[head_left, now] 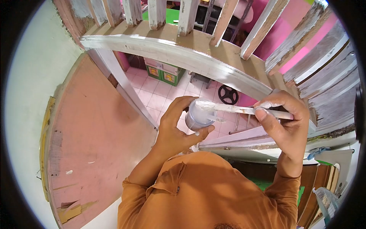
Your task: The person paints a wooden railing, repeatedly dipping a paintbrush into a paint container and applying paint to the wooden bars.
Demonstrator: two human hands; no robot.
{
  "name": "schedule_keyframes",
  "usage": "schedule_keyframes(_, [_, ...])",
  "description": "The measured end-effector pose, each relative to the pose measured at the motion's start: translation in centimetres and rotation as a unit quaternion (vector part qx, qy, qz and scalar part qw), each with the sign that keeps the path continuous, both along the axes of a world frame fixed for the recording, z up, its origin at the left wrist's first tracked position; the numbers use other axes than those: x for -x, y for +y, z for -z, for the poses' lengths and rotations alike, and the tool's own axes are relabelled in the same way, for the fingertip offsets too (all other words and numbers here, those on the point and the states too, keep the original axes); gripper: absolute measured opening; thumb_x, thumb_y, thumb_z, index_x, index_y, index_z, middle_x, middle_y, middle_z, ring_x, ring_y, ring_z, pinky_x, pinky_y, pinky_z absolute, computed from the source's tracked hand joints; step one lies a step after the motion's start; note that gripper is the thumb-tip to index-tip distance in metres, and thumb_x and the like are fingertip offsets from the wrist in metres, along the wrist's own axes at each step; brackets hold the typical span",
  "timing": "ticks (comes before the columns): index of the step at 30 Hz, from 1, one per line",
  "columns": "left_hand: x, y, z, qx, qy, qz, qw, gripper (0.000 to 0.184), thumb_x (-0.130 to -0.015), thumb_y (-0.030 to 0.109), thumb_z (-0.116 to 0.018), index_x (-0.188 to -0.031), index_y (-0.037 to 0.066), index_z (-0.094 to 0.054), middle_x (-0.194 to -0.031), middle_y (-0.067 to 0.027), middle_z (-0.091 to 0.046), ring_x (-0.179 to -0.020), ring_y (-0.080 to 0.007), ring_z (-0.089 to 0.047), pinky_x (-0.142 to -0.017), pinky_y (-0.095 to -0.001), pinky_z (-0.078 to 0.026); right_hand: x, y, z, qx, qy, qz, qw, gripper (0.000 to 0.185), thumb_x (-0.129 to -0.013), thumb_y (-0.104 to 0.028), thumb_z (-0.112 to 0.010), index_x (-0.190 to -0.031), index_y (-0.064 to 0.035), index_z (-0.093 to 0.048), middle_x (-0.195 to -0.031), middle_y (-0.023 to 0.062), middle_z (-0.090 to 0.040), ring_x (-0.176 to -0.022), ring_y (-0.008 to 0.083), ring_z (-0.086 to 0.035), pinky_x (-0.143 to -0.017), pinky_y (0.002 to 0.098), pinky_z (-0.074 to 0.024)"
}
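Observation:
My left hand (179, 128) is wrapped round a small translucent cup (199, 121) with whitish contents. In my right hand (284, 124) is the pale handle of a paintbrush (238, 109), pinched between thumb and fingers. The brush lies nearly level, its white-coated bristles at the cup's rim on the far side. A thin pale strip sticks out over the cup's right edge. White smears show on the fingers of both hands.
Beyond the hands runs a white-edged wooden beam (183, 47) with upright slats. A pinkish door panel (99, 141) stands at the left. Far below are a tiled floor (156, 101), a green cabinet (167, 76) and a black wheel (228, 94). A fan (328, 202) is at lower right.

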State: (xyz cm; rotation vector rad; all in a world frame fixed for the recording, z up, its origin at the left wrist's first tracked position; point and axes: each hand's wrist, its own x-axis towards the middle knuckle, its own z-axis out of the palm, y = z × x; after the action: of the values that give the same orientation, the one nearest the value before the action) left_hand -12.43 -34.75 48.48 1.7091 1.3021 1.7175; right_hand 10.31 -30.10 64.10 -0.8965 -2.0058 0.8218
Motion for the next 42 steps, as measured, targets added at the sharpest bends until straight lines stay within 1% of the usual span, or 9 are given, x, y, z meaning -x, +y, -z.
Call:
schedule_keyframes(3, [0.3,-0.1,-1.6,-0.014,0.008,0.004,1.0,0.07,-0.07,0.019,-0.094,-0.13,-0.001,-0.062,-0.12,-0.0181,-0.066,-0.106,-0.03,-0.068,-0.093,-0.0396,-0.055,-0.3,-0.2,-1.1,0.039,0.012,0.033,0.999,0.01,-0.09,-0.006,-0.079,-0.096,0.001,-0.074,-0.081,0.0003,-0.07,-0.072,0.0037,-0.059,-0.063,0.0207,-0.0437])
schedule_keyframes(7, [0.7,-0.3,-3.6,-0.031,0.036,0.014,0.999,0.074,-0.07,0.014,-0.094,-0.133,-0.003,-0.058,-0.123,-0.0141,-0.065,-0.114,-0.0234,-0.065,-0.1,-0.0366,-0.052,-0.9,0.4,-1.9,0.089,0.057,0.074,0.992,0.011,-0.092,-0.009,-0.078,-0.092,0.0003,-0.073,-0.073,0.0,-0.066,-0.059,0.0049,-0.057,-0.049,0.02,-0.0392])
schedule_keyframes(8, [0.8,-0.3,-4.1,-0.035,0.038,0.015,0.999,0.074,-0.071,0.014,-0.094,-0.133,-0.003,-0.058,-0.123,-0.0137,-0.065,-0.115,-0.0232,-0.064,-0.101,-0.0368,-0.051,-1.0,0.9,-2.0,0.089,0.076,0.063,0.991,0.012,-0.093,-0.011,-0.076,-0.09,-0.001,-0.072,-0.067,0.0003,-0.063,-0.049,0.0056,-0.052,-0.042,0.0208,-0.0327])
schedule_keyframes(16, [1.2,0.5,-9.4,-0.051,0.02,0.034,0.998,0.069,-0.075,0.014,-0.092,-0.132,-0.004,-0.058,-0.121,-0.0117,-0.065,-0.116,-0.0206,-0.063,-0.104,-0.0354,-0.049,-1.9,3.0,-4.3,0.161,0.215,0.036,0.963,0.017,-0.099,-0.018,-0.07,-0.088,-0.0038,-0.069,-0.062,0.0025,-0.061,-0.042,0.006,-0.045,-0.038,0.0217,-0.024])
schedule_keyframes(20, [0.9,2.6,-11.0,-0.108,-0.001,0.011,0.994,0.065,-0.074,0.029,-0.094,-0.123,-0.002,-0.064,-0.11,-0.0125,-0.071,-0.098,-0.0219,-0.07,-0.085,-0.0351,-0.055,-1.2,3.1,-5.9,0.131,0.232,0.042,0.963,0.019,-0.099,-0.02,-0.069,-0.092,-0.0022,-0.068,-0.063,0.0039,-0.061,-0.042,0.0068,-0.045,-0.038,0.022,-0.0264])
schedule_keyframes(23, [1.1,3.3,-13.1,-0.041,-0.018,0.033,0.998,0.07,-0.077,0.023,-0.094,-0.131,-0.007,-0.061,-0.12,-0.0143,-0.07,-0.114,-0.0209,-0.066,-0.1,-0.0361,-0.052,-1.2,3.7,-6.7,0.138,0.226,-0.005,0.964,0.023,-0.1,-0.022,-0.069,-0.094,-0.0005,-0.067,-0.063,0.005,-0.061,-0.043,0.0079,-0.047,-0.039,0.0223,-0.0292])
schedule_keyframes(25, [1.3,4.1,-14.0,-0.029,-0.007,0.025,0.999,0.073,-0.078,0.027,-0.095,-0.132,-0.008,-0.06,-0.121,-0.0166,-0.07,-0.114,-0.0223,-0.067,-0.1,-0.0364,-0.053,-0.4,3.9,-6.9,0.107,0.258,0.055,0.959,0.025,-0.101,-0.024,-0.069,-0.097,0.0001,-0.066,-0.064,0.0052,-0.062,-0.043,0.0087,-0.048,-0.04,0.0227,-0.0319])
schedule_keyframes(28, [1.8,6.0,-14.2,-0.059,0.033,-0.028,0.997,0.075,-0.079,0.033,-0.094,-0.132,-0.008,-0.061,-0.121,-0.0186,-0.07,-0.11,-0.0245,-0.07,-0.096,-0.0371,-0.055,-0.1,4.4,-7.7,0.088,0.255,0.062,0.961,0.026,-0.102,-0.026,-0.069,-0.097,-0.0006,-0.066,-0.064,0.0044,-0.062,-0.045,0.0091,-0.05,-0.042,0.0226,-0.0338])
schedule_keyframes(42, [2.0,8.5,-17.8,-0.035,-0.01,-0.017,0.999,0.072,-0.079,0.042,-0.091,-0.125,-0.008,-0.067,-0.109,-0.0164,-0.073,-0.097,-0.0207,-0.071,-0.084,-0.0339,-0.056,1.1,6.4,-9.8,-0.052,0.242,0.055,0.967,0.024,-0.1,-0.024,-0.073,-0.103,-0.0003,-0.07,-0.076,0.0029,-0.066,-0.058,0.0083,-0.057,-0.048,0.0227,-0.0387])
